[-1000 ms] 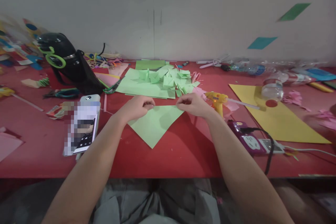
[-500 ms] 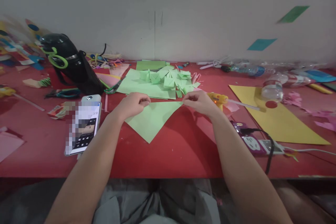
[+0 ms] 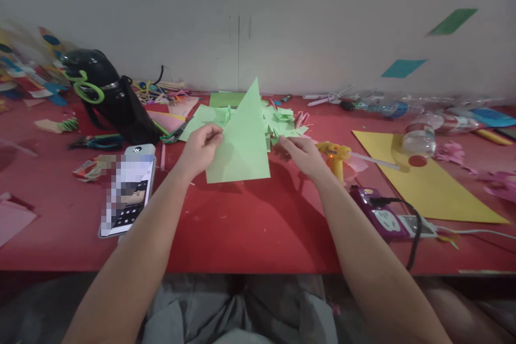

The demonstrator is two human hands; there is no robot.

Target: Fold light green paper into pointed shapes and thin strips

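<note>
A light green sheet of paper (image 3: 244, 145) is raised above the red table, one corner pointing up and a straight edge at the bottom. My left hand (image 3: 201, 145) pinches its left side between thumb and fingers. To the right of the sheet, my right hand (image 3: 299, 153) is apart from it, with fingers loosely spread and nothing in them. Behind the sheet lies a pile of folded green paper pieces (image 3: 282, 118), partly hidden by it.
Right of my right hand stands a yellow glue gun (image 3: 335, 156). A purple power strip (image 3: 381, 215), yellow paper (image 3: 435, 193) and a plastic bottle (image 3: 419, 142) lie further right. On the left are a phone (image 3: 135, 188), pliers (image 3: 97, 142) and a black bottle case (image 3: 116, 102).
The green paper has been lifted and turned, so its point now faces up instead of down. My right hand has let go of its corner; my left hand still holds it.
</note>
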